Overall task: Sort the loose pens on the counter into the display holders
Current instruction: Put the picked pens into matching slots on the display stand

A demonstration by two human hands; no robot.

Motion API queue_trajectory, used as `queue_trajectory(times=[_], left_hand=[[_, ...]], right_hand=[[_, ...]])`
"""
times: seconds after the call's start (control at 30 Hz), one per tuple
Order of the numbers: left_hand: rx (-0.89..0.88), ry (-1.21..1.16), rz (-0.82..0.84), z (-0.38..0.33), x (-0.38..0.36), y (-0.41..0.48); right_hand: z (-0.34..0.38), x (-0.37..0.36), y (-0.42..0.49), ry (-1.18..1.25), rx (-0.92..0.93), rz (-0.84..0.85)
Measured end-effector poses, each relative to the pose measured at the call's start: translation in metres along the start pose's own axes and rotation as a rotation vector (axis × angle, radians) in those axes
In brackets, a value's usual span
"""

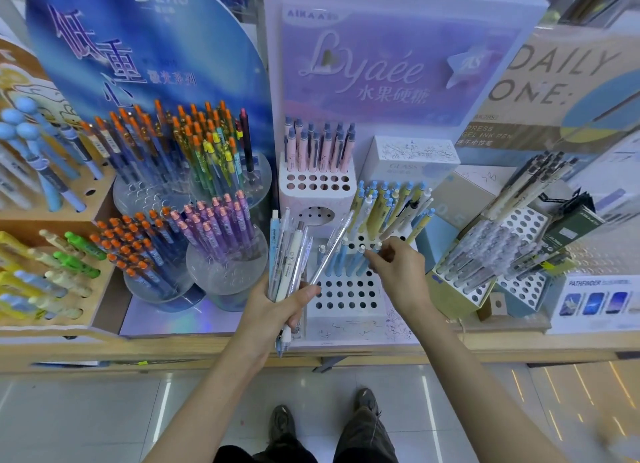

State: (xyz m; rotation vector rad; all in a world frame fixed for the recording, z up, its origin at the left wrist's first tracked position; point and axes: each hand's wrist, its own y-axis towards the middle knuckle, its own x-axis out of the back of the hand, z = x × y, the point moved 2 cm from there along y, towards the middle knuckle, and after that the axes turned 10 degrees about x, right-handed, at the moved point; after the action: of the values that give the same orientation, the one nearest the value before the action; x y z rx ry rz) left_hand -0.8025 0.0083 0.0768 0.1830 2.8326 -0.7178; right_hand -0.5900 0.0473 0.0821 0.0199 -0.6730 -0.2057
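pens [289,254] judged light, stiff and slick are gripped mid-barrel in the curled left fingers [304,293]. the top of one pen [361,252] is pinched by the right fingertips [373,259].

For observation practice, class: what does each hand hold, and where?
Left hand grips a bundle of pens around their lower barrels; right hand pinches the top of a blue pen standing in the white holder.

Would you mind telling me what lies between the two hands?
In the head view, the white holed holder with a row of pale blue pens lies between the left hand and right hand.
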Motion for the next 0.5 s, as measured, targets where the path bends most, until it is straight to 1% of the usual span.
queue_trajectory(times=[0.1,0.2,0.4,0.5], left_hand=[[0.019,-0.005,-0.003,0.0,-0.002,-0.001],[0.028,-0.008,0.006,0.0,-0.002,-0.002],[0.031,-0.02,-0.009,0.0,-0.001,-0.004],[0.037,-0.02,-0.025,-0.002,0.0,-0.005]], right_hand=[[-0.001,-0.002,-0.001,-0.069,0.047,0.013],[0.0,-0.002,0.002,-0.154,0.102,0.074],[0.002,0.005,0.004,-0.139,0.131,0.215],[0.01,0.008,0.004,-0.158,0.257,0.228]])
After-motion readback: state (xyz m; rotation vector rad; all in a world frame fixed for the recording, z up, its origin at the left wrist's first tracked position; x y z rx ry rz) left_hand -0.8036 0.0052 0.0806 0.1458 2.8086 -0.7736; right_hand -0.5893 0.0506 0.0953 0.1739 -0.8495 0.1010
